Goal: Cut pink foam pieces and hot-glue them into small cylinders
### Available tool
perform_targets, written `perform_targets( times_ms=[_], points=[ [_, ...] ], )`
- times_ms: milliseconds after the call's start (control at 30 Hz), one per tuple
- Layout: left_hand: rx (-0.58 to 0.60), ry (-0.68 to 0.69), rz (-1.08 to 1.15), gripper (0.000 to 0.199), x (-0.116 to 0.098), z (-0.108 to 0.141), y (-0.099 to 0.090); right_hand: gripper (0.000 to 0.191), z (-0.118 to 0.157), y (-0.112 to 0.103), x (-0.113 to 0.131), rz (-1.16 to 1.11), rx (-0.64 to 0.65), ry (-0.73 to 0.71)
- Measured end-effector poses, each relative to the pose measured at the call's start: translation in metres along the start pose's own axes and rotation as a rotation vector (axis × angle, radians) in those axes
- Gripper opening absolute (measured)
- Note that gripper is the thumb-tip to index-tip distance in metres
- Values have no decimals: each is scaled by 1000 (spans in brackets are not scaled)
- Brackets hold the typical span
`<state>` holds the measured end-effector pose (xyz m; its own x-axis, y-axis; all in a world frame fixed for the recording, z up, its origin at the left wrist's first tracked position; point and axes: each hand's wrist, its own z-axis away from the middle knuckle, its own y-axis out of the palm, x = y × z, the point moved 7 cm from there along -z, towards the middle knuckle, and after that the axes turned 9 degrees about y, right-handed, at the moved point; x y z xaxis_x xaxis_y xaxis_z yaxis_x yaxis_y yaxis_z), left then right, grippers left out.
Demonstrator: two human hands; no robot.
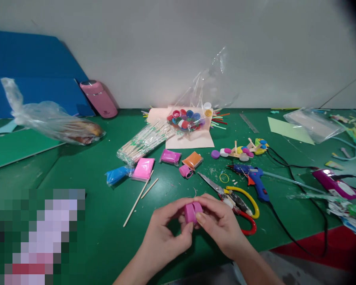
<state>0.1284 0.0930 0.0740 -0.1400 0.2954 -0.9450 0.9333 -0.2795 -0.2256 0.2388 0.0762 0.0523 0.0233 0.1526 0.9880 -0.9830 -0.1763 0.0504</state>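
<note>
Near the table's front edge, my left hand [169, 225] and my right hand [221, 223] meet with fingertips closed around pink bottle caps [191, 213]. Two caps appear pressed side by side, the left one in my left fingers and the right one in my right fingers. My fingers hide their lower parts. Just right of my right hand lie large scissors [241, 202] with yellow and red handles, partly behind that hand. Another pink cap [186, 171] lies beyond my fingertips, beside an orange clay packet [192, 160].
A blue glue gun [253, 176] with a black cord lies at right. Clay packets [142, 169], wooden sticks [138, 199], bagged sticks [148, 139] and bagged caps [185, 120] spread ahead. A pink flask [99, 99] leans at back left. Caps with clothespins [240, 151] lie right of centre.
</note>
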Motion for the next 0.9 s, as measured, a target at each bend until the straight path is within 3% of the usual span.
perform_targets(
  times_ms=[267,900],
  points=[
    [-20,-47,-11,33,4,1,0,22,-1,-1,-2,48,-22,0],
    [-51,30,-144,35,-1,4,0,24,-1,1,1,66,32,16]
  ],
)
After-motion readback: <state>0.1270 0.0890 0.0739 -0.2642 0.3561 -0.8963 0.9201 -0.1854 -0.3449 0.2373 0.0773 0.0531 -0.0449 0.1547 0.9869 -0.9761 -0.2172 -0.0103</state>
